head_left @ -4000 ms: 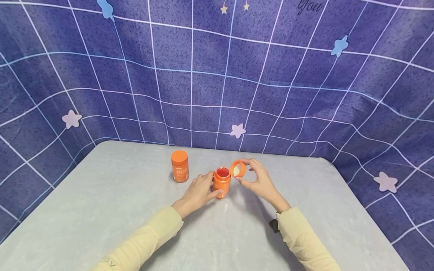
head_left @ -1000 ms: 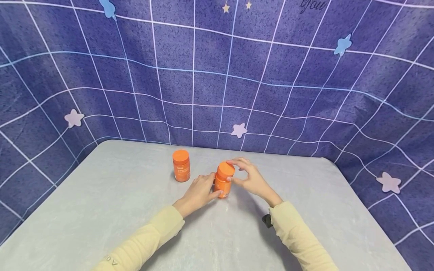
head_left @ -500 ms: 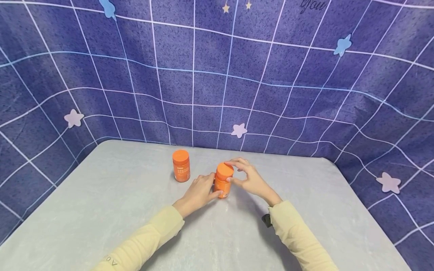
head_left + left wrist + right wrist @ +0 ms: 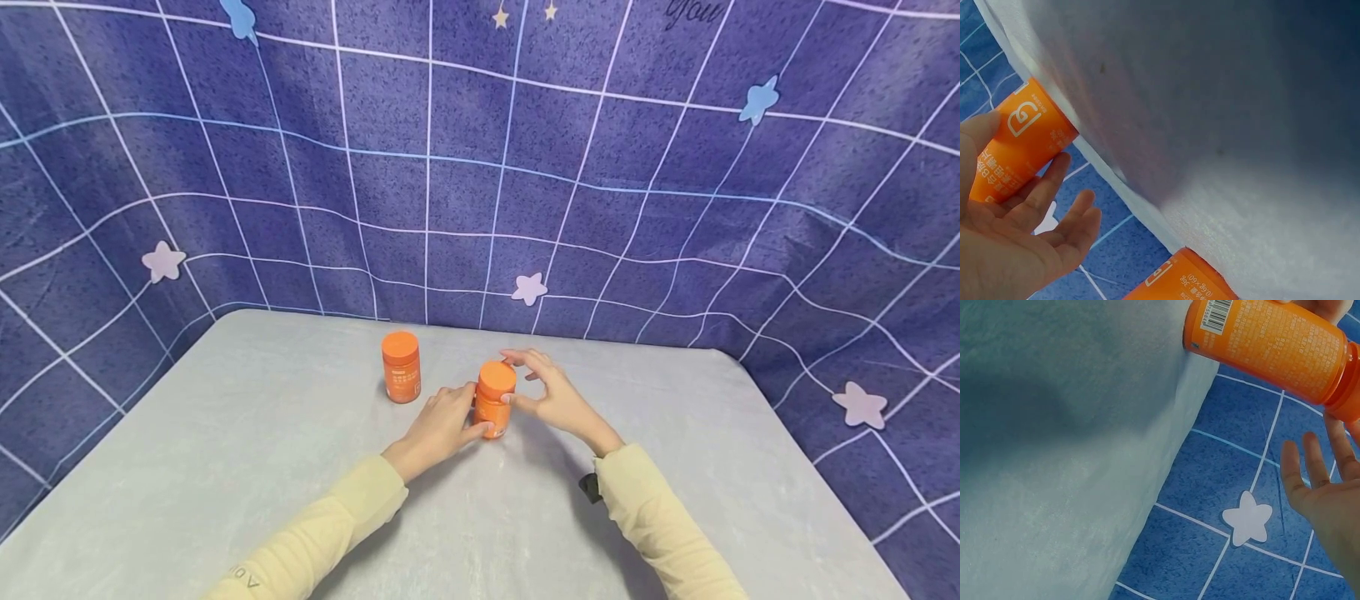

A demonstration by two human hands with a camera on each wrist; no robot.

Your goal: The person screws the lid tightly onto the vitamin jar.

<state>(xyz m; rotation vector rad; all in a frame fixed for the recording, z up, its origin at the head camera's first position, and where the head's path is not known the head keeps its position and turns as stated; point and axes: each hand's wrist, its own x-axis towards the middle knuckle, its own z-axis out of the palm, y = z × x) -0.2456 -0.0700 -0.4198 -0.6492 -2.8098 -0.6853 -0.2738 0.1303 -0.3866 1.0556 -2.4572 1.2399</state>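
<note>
An orange pill bottle (image 4: 492, 412) stands upright on the table, its orange screw cap (image 4: 497, 379) seated level on the neck. My left hand (image 4: 438, 423) grips the lower body between thumb and fingers; the left wrist view shows the same bottle (image 4: 1025, 137) with white print. My right hand (image 4: 558, 400) pinches the cap's right side between thumb and index finger. In the right wrist view the other fingers of that hand (image 4: 1335, 481) stretch away from the bottle (image 4: 1272, 347), whose barcode shows. How tightly the cap is screwed on cannot be seen.
A second orange bottle (image 4: 402, 368), capped and upright, stands left of the held one, beyond the left hand. The grey table (image 4: 247, 433) ends at the back against a blue gridded cloth (image 4: 390, 217) with stars. A dark object (image 4: 591, 488) shows beneath the right cuff.
Four seconds ago the cap was off in the right hand, beside the uncovered mouth; it now sits on the bottle. Since one second ago it has gone from tilted to level.
</note>
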